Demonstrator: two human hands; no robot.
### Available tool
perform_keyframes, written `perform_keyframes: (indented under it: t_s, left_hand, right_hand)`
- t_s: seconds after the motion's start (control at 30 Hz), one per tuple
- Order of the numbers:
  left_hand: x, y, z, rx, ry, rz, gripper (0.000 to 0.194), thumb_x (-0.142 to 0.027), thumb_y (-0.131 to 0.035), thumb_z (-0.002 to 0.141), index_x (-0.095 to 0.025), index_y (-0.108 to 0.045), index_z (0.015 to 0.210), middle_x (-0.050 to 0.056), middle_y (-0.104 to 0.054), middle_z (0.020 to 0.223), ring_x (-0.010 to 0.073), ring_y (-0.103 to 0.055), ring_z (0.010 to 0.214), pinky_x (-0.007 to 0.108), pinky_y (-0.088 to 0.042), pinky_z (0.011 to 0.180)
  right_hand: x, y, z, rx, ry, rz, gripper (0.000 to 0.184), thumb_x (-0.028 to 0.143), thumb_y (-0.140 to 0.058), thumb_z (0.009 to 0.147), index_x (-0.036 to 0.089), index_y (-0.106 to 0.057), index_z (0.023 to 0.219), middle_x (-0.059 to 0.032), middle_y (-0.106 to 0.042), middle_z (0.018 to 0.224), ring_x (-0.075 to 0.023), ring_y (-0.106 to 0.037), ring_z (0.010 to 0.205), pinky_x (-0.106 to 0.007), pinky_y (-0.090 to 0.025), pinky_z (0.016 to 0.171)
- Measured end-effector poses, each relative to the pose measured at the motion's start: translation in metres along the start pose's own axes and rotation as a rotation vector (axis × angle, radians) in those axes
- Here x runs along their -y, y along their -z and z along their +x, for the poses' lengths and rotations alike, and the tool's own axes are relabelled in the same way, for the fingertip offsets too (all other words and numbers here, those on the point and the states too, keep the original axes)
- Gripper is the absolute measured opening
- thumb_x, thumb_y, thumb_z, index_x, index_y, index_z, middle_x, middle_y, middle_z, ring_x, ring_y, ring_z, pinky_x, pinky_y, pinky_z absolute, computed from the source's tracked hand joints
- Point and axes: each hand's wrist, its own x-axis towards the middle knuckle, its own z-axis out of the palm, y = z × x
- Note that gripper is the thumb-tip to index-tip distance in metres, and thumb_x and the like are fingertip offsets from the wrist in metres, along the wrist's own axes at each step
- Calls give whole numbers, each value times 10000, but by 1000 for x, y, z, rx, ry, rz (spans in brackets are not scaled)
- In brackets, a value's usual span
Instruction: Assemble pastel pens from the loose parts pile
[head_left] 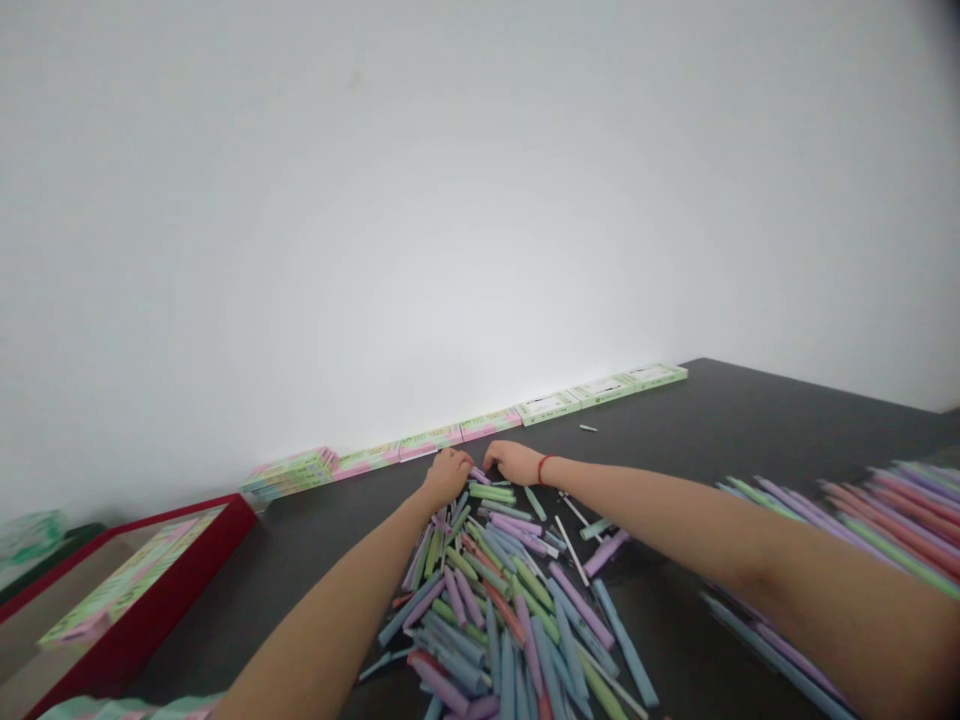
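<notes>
A heap of slim pastel tubes [487, 600] in blue, green, purple and orange spreads over the dark table in front of me. At its far end my left hand [448, 476] and my right hand [514, 463] come close together with bent fingers. A few purple tubes [480, 476] lie between them, touched by both sets of fingertips. My right wrist wears a red cord bracelet [541, 468]. Just in front of my hands, several green tubes [492, 493] lie side by side. The tubes' exact kind cannot be made out.
Flat green and pink boxes [431, 440] line the wall, with a stack [292, 472] at their left end. A red open box [150, 640] holds similar boxes. More long tubes [892, 510] lie at the right, partly behind my forearm. One small tube [588, 428] lies apart.
</notes>
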Motion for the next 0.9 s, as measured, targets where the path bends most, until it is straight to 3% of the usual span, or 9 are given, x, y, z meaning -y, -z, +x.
perform_keyframes:
  t_s: [0.1,0.27,0.37,0.43,0.6,0.73,0.9]
  left_hand:
    - [20,11,-12,-110,117,12,293,-306,-538,884,-180,-550,1149,81,-565,1201,225,-573,1026,449,-487,857]
    - [53,17,-15,-157,305,33,293,-304,-546,880,-172,-552,1141,79,-578,1177,221,-585,1003,441,-497,838]
    - [55,8,-8,-134,325,43,303,-306,-544,880,-179,-546,1156,80,-569,1194,223,-581,1011,443,-495,844]
    - [51,2,-3,-124,331,59,312,-309,-546,879,-180,-542,1163,83,-559,1211,230,-572,1031,454,-486,857]
    - [38,-4,3,-118,324,94,337,-316,-553,873,-175,-531,1178,88,-543,1235,246,-553,1066,477,-468,879]
    - [29,-2,1,-107,278,75,317,-315,-553,873,-171,-545,1155,84,-559,1209,241,-560,1054,472,-469,877]
    - [12,-2,-11,-48,153,-14,267,-306,-537,884,-180,-570,1117,79,-571,1197,228,-562,1048,460,-468,884]
  right_hand:
    - [-26,26,-23,-97,-67,-8,252,294,-533,901,165,-568,1114,-74,-578,1151,-203,-582,980,-414,-493,832]
    - [-101,74,-64,-276,-414,-75,276,304,-501,917,179,-544,1158,-86,-549,1196,-211,-569,1004,-421,-487,845]
    - [-134,82,-84,-269,-534,-83,252,302,-500,917,197,-557,1139,-82,-556,1190,-194,-577,974,-398,-498,829]
    - [-143,77,-89,-243,-557,-76,239,302,-503,916,208,-565,1127,-79,-557,1192,-189,-576,969,-391,-498,829]
    - [-127,52,-71,-162,-454,-18,272,300,-486,925,157,-553,1146,-90,-563,1169,-205,-577,993,-408,-490,838]
    - [-93,35,-58,-99,-299,59,282,301,-531,901,172,-549,1151,-85,-554,1195,-215,-570,1008,-427,-486,848]
    - [-46,20,-62,-26,-115,186,269,297,-522,906,175,-562,1143,-85,-547,1225,-228,-547,1070,-458,-450,906]
